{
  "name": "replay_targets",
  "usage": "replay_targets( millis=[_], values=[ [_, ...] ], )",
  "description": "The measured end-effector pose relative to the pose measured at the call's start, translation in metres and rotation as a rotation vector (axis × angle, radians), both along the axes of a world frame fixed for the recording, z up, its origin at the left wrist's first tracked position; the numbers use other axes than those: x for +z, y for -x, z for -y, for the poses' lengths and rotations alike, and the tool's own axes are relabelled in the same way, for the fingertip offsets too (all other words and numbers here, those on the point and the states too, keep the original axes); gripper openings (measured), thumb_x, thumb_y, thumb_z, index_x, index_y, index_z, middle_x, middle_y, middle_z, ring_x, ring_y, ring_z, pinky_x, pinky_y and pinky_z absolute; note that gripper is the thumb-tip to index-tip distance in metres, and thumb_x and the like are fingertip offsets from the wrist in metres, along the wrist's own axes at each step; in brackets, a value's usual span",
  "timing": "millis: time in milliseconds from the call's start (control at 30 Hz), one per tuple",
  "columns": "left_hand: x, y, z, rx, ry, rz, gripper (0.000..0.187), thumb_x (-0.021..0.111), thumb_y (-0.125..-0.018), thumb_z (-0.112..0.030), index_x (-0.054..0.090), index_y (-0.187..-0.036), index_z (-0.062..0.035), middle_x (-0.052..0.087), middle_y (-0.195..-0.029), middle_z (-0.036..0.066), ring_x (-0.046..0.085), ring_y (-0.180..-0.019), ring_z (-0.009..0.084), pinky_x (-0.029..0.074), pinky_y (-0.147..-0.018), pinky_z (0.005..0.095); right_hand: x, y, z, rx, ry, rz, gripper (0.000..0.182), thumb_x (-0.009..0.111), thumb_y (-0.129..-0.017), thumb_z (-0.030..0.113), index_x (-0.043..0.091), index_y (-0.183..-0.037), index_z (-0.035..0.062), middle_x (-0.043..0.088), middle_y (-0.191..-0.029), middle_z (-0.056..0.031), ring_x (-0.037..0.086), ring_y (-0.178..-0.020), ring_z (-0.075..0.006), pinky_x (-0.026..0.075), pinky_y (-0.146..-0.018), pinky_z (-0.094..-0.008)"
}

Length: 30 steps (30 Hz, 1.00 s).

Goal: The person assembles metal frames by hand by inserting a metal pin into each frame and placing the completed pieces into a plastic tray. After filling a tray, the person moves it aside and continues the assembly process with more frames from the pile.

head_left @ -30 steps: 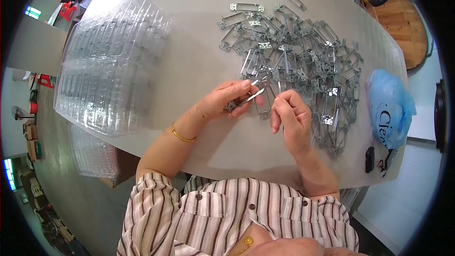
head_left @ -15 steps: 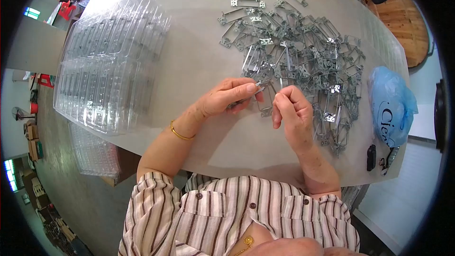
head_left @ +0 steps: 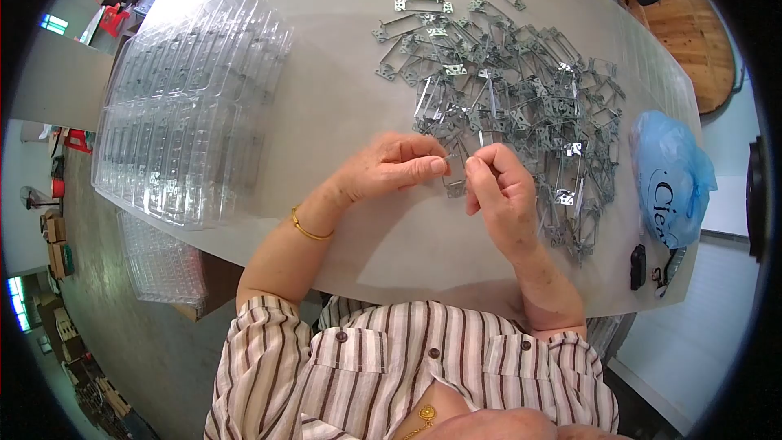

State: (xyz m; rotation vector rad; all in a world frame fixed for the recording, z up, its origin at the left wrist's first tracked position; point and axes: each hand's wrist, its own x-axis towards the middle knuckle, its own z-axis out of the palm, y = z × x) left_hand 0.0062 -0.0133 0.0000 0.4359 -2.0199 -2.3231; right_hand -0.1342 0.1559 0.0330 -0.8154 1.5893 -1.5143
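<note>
A heap of thin metal brackets (head_left: 521, 98) lies on the pale table, right of centre. At the heap's near left edge my left hand (head_left: 399, 167) is closed, thumb against curled fingers; what it holds is mostly hidden, with only a bit of metal at the fingertips. My right hand (head_left: 498, 187), just to the right, is pinched, thumb on forefinger, around something too small to make out. Between the two hands a metal bracket (head_left: 454, 187) shows, partly covered by the left fingertips.
Clear plastic trays (head_left: 191, 106) holding metal parts are stacked on the table's left side. More trays (head_left: 163, 265) sit lower, beside the table. On the right are a blue plastic bag (head_left: 672, 183) and a small black object (head_left: 638, 269).
My left hand has turned slightly and its fingers have closed in more. The fingertips of my right hand have shifted a little left, nearer to the left hand.
</note>
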Motion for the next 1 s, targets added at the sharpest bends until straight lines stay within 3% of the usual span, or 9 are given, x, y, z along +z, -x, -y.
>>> replay_targets(
  millis=[100,333,400,500,733,800,933,1000],
  values=[
    [0.002,0.0,0.003,-0.047,0.001,0.017,0.045,0.068,-0.096,-0.041,0.067,-0.112,0.0006,0.067,-0.088,0.001,0.048,-0.066,0.0044,0.037,-0.056,0.0224,-0.004,0.001,0.001,0.014,0.012,-0.051,0.012,0.058,-0.102,0.013,0.057,-0.094,0.0037,0.057,-0.066,0.0024,0.051,-0.055,-0.0037,0.041,-0.051,-0.0216],
    [-0.006,-0.002,0.005,-0.024,0.05,0.011,0.045,0.066,-0.097,-0.042,0.067,-0.112,0.0005,0.065,-0.085,-0.001,0.048,-0.067,0.004,0.037,-0.057,0.0225,0.002,0.001,0.004,-0.044,0.021,-0.024,0.013,0.057,-0.103,0.011,0.056,-0.11,0.0005,0.061,-0.075,-0.0007,0.057,-0.063,-0.0064,0.047,-0.057,-0.0229],
    [-0.007,-0.002,0.007,-0.055,0.125,0.022,0.044,0.068,-0.096,-0.042,0.069,-0.109,0.0003,0.064,-0.083,-0.001,0.048,-0.068,0.0046,0.038,-0.058,0.023,-0.002,0.011,0.001,0.15,0.018,0.08,0.017,0.056,-0.103,0.011,0.058,-0.116,0.0006,0.062,-0.076,-0.0018,0.058,-0.065,-0.0069,0.048,-0.057,-0.0234],
    [-0.005,0.0,0.007,-0.054,0.157,0.033,0.042,0.069,-0.095,-0.04,0.07,-0.105,0.0009,0.062,-0.08,-0.002,0.048,-0.067,0.0052,0.038,-0.058,0.0238,-0.004,0.014,0.001,0.146,0.009,0.07,0.019,0.054,-0.104,0.011,0.059,-0.12,0.002,0.06,-0.073,-0.0002,0.056,-0.061,-0.007,0.047,-0.056,-0.0239],
    [-0.005,0.0,0.003,-0.084,0.154,0.027,0.043,0.07,-0.094,-0.041,0.071,-0.105,0.0011,0.061,-0.076,-0.001,0.049,-0.068,0.006,0.038,-0.058,0.0249,-0.001,0.024,0.0,0.152,-0.101,0.045,0.015,0.06,-0.103,0.018,0.066,-0.103,0.0048,0.053,-0.064,0.0067,0.046,-0.053,-0.0006,0.036,-0.047,-0.0199],
    [0.001,0.0,0.004,-0.202,0.287,0.072,0.047,0.07,-0.093,-0.045,0.071,-0.104,0.0005,0.061,-0.076,-0.001,0.049,-0.066,0.0067,0.037,-0.058,0.0245,-0.001,0.024,0.0,0.133,-0.11,0.053,0.016,0.062,-0.102,0.02,0.067,-0.095,0.006,0.051,-0.063,0.0084,0.042,-0.052,0.0017,0.032,-0.045,-0.0187],
    [0.006,0.0,-0.004,-0.247,0.397,0.004,0.05,0.069,-0.093,-0.047,0.07,-0.103,0.0018,0.057,-0.071,-0.002,0.046,-0.062,0.0065,0.033,-0.054,0.0234,0.0,0.023,0.0,-0.004,-0.094,0.008,0.017,0.062,-0.102,0.021,0.066,-0.095,0.0068,0.049,-0.063,0.0092,0.041,-0.052,0.0014,0.031,-0.045,-0.0187],
    [0.013,0.0,-0.007,-0.173,-0.019,0.035,0.054,0.063,-0.096,-0.05,0.07,-0.103,0.003,0.053,-0.065,-0.002,0.042,-0.056,0.0061,0.029,-0.051,0.0231,-0.001,0.027,0.0,-0.124,0.059,0.091,0.018,0.061,-0.103,0.022,0.065,-0.094,0.0071,0.05,-0.064,0.0086,0.042,-0.052,0.0011,0.03,-0.045,-0.0183]
  ],
)
